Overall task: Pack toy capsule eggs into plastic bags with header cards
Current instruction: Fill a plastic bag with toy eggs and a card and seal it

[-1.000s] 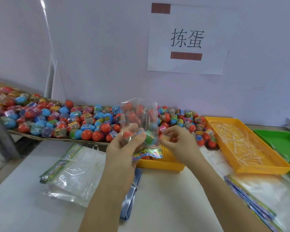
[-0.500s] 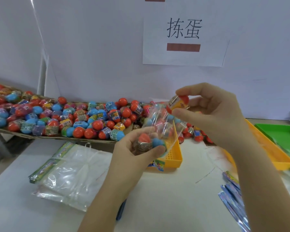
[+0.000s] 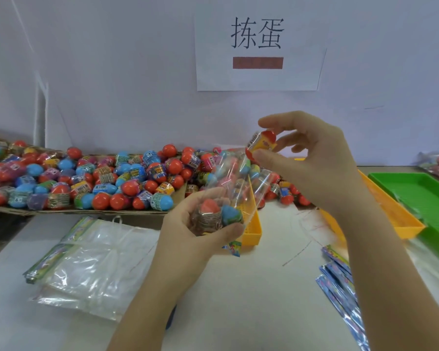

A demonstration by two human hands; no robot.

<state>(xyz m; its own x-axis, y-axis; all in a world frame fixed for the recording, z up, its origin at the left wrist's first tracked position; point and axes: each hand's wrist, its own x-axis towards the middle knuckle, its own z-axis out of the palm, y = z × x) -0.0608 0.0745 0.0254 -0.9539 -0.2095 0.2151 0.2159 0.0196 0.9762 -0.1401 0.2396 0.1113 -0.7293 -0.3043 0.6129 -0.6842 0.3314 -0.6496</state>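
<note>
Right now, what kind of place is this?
Likely a toy-packing workstation: heap of red and blue plastic capsule eggs, stacked clear plastic bags with printed header cards, green plastic tray.

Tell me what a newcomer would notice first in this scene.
The heap of red and blue eggs at back left grabs the eye first. In the middle, the left hand grips a clear, part-filled bag, while the right hand pinches a red egg at its mouth. A paper sign hangs above them.
</note>
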